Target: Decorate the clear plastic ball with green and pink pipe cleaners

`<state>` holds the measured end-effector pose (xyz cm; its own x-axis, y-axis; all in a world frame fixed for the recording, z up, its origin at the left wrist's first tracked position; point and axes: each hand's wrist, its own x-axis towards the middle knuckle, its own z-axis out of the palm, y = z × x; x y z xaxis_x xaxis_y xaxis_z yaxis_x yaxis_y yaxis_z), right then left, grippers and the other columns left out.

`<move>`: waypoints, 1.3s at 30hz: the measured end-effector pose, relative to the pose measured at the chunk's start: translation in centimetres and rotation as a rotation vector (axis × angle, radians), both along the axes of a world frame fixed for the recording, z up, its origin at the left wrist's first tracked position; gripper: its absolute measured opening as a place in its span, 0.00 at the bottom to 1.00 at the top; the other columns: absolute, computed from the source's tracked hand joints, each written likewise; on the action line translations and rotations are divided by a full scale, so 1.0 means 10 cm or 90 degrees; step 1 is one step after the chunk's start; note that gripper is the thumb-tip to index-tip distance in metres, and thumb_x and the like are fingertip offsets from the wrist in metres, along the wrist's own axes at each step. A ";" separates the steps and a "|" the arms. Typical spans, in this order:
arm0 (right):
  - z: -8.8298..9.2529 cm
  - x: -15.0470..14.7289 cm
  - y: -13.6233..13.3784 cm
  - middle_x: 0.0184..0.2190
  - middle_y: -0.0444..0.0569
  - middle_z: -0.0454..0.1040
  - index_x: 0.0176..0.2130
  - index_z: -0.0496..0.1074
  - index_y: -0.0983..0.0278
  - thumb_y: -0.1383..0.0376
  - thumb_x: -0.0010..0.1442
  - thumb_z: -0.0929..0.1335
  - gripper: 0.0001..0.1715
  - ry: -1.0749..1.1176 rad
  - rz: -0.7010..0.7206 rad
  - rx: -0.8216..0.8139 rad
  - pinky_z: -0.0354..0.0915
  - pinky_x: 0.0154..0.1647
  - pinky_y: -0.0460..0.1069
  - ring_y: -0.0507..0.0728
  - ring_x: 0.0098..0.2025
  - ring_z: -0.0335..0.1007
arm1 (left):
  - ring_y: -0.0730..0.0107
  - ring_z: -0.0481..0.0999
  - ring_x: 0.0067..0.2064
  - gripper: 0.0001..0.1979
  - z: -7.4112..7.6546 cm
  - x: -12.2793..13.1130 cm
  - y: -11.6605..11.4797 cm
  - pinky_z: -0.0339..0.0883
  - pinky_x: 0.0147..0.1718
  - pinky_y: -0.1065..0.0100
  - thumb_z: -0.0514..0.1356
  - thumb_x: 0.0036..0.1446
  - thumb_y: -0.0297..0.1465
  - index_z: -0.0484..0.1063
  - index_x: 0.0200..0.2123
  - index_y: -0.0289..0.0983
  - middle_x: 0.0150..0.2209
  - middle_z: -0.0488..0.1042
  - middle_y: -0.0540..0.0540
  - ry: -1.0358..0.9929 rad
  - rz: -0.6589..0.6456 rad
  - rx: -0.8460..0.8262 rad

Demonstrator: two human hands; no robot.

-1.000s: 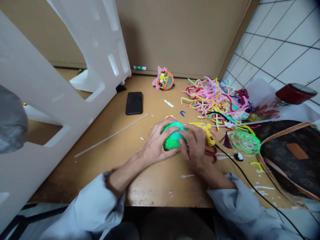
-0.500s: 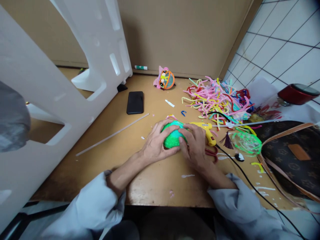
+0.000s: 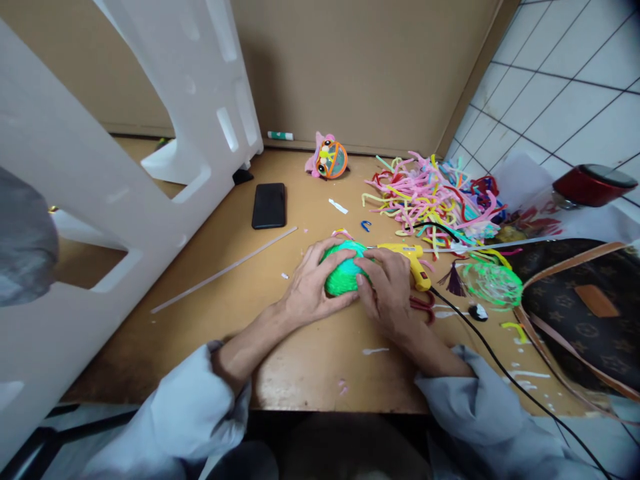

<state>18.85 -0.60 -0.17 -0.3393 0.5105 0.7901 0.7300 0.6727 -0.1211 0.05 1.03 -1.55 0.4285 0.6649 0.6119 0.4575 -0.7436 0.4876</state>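
Note:
A fuzzy green ball [image 3: 343,272] wound from pipe cleaners rests on the brown table [image 3: 310,373], cupped between both hands. My left hand [image 3: 310,287] wraps its left side with fingers curled over the top. My right hand [image 3: 387,287] presses against its right side, fingers closed on it. Just behind my right hand lies a yellow glue gun [image 3: 407,257], its black cord [image 3: 500,373] running off toward the lower right.
A heap of coloured pipe cleaners [image 3: 430,197] lies at the back right beside a green coil [image 3: 493,283]. A black phone [image 3: 269,205], a clear glue stick [image 3: 225,270] and a small pink toy [image 3: 327,157] lie further back. White foam packing [image 3: 100,167] stands left; a brown bag [image 3: 585,307] sits right.
None of note; both hands stay closed round the green ball, with only slight shifts of the fingers and the camera.

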 end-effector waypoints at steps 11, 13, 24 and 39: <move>-0.01 0.03 -0.01 0.46 0.55 0.74 0.52 0.68 0.62 0.68 0.67 0.62 0.14 0.033 0.010 -0.015 0.63 0.49 0.57 0.60 0.48 0.69 | 0.47 0.64 0.65 0.33 0.00 0.02 -0.01 0.64 0.61 0.46 0.66 0.58 0.42 0.62 0.63 0.42 0.62 0.62 0.35 0.007 0.004 0.015; -0.01 0.03 -0.02 0.46 0.54 0.74 0.52 0.68 0.60 0.68 0.67 0.62 0.14 0.031 0.004 -0.028 0.63 0.50 0.57 0.60 0.48 0.69 | 0.47 0.64 0.65 0.33 0.00 0.02 -0.01 0.64 0.61 0.46 0.66 0.58 0.42 0.62 0.63 0.42 0.62 0.62 0.35 0.007 0.004 0.010; 0.01 0.02 -0.02 0.46 0.54 0.75 0.53 0.66 0.62 0.69 0.67 0.63 0.15 0.050 0.003 -0.017 0.63 0.50 0.57 0.60 0.49 0.69 | 0.47 0.66 0.64 0.36 0.01 0.03 -0.01 0.64 0.61 0.46 0.67 0.57 0.42 0.58 0.65 0.43 0.61 0.64 0.35 -0.015 0.010 0.017; -0.05 0.03 0.02 0.47 0.53 0.72 0.54 0.68 0.58 0.69 0.66 0.63 0.18 0.028 -0.017 -0.019 0.62 0.46 0.57 0.61 0.48 0.68 | 0.46 0.65 0.64 0.34 -0.02 0.02 0.00 0.64 0.60 0.45 0.67 0.56 0.42 0.60 0.63 0.43 0.62 0.64 0.35 -0.009 0.008 0.009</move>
<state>19.16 -0.41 -0.70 -0.2902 0.5430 0.7880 0.7412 0.6484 -0.1739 0.21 1.03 -1.77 0.4111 0.6618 0.6269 0.4604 -0.7443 0.4838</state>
